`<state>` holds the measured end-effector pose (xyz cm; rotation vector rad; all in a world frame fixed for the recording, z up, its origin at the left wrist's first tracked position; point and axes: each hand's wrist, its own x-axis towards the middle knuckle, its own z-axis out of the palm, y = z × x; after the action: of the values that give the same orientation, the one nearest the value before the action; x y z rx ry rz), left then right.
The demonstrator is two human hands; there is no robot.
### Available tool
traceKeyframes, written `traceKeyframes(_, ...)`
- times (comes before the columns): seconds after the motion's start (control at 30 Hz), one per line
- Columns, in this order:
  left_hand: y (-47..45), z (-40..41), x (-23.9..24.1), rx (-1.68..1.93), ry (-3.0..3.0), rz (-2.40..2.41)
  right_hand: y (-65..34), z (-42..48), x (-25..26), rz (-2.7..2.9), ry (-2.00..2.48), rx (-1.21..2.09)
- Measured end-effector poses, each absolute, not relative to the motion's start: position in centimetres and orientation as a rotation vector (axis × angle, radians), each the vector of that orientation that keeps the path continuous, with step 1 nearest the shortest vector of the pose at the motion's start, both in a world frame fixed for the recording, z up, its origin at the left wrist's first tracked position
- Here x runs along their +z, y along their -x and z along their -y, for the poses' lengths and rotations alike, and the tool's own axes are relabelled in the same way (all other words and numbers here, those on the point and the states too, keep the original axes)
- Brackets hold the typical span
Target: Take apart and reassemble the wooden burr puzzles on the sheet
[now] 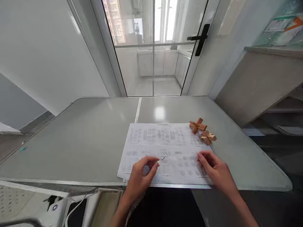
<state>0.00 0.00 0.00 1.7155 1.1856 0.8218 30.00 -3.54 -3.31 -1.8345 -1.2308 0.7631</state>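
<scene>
A white printed sheet (163,148) full of small diagrams lies flat on the grey table (90,138), near its front edge. My left hand (142,176) rests on the sheet's lower left part, fingers curled, thumb and forefinger close together around something small and dark that I cannot make out. My right hand (213,168) lies on the sheet's lower right corner with its fingers bent down onto the paper. Two wooden interlocking puzzles (198,125) (208,137) sit at the sheet's upper right corner, beyond my right hand.
A glass door with a black handle (200,38) stands behind the table. A shelf unit (270,85) is at the right. White cables and a device (61,208) lie below the table's front left edge.
</scene>
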Motion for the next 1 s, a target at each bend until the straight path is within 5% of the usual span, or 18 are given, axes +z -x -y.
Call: traceKeyframes(1.0,-0.13,-0.06,0.42,0.822,-1.737,-1.197,-29.9,3.7,-3.46,1.244,1.723,0.784)
